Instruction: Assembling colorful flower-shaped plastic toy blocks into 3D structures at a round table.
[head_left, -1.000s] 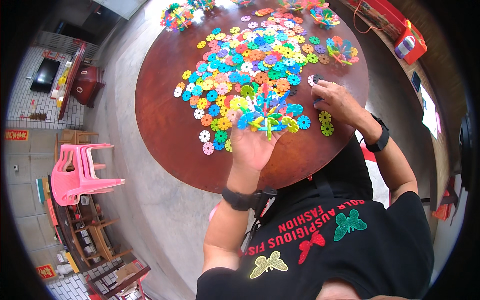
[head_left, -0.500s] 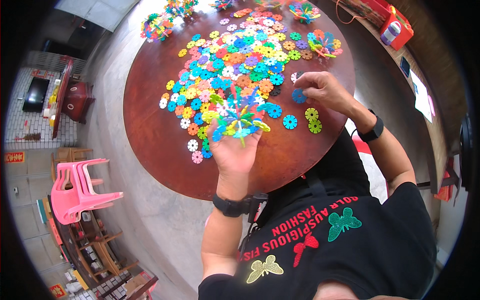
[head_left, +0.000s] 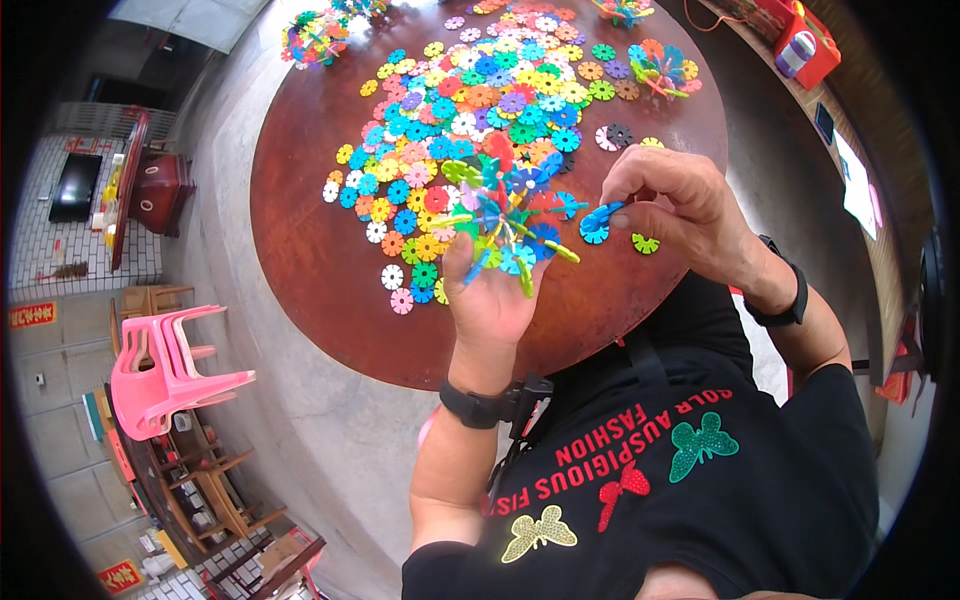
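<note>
The right hand [head_left: 690,215] has come closer, its fingers pinched on a blue disc [head_left: 604,214], now near the flower cluster [head_left: 506,214] at centre, in the half-curled left hand [head_left: 494,312].

Seeing stacked pink plastic chairs [head_left: 145,385] on grey floor [head_left: 310,445] at left, plus a black screen [head_left: 75,188] farther up that side. Over right, spotting a red container [head_left: 822,66], dark phone [head_left: 824,122] and white paper [head_left: 855,192].

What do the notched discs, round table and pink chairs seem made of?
Notched discs: probably plastic, smooth finish; uniform bright colours and regular slots suggest moulding.
Round table: possibly varnished wood, judging by its red-brown sheen; laminate isn't excluded.
Pink chairs: likely smooth plastic, given even colour and rounded shapes.
</note>
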